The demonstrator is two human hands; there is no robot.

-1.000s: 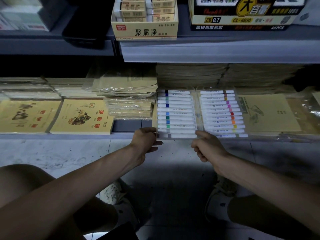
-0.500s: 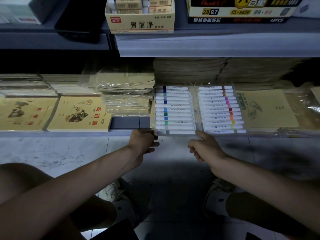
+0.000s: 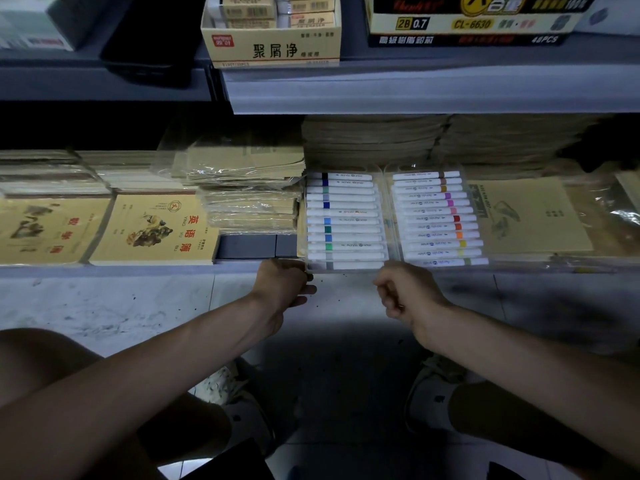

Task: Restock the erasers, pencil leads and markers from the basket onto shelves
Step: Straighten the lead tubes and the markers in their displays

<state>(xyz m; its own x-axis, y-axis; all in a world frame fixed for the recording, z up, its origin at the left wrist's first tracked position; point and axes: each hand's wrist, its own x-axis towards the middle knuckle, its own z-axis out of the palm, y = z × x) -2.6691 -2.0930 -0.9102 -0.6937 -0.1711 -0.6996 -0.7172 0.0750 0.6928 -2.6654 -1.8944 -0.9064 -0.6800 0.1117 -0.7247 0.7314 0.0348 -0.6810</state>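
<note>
Pale, scuffed floor (image 3: 104,306) below two grey shelves. The lower shelf (image 3: 249,245) carries stacked notebooks (image 3: 156,230) and, at its front edge, a clear marker case (image 3: 388,220) holding two rows of markers. On the upper shelf (image 3: 415,91) are an eraser box (image 3: 273,50) and a lead box (image 3: 467,26). The left hand (image 3: 282,282) is at the case's left corner, fingers (image 3: 306,291) nearly straight, grip unclear. The right hand (image 3: 405,292) is just beneath the case, fingers curled, holding nothing.

The person has bare forearms (image 3: 173,341) and knees (image 3: 34,358) and wears pale, dark-speckled sneakers (image 3: 221,386) over white socks (image 3: 440,414).
</note>
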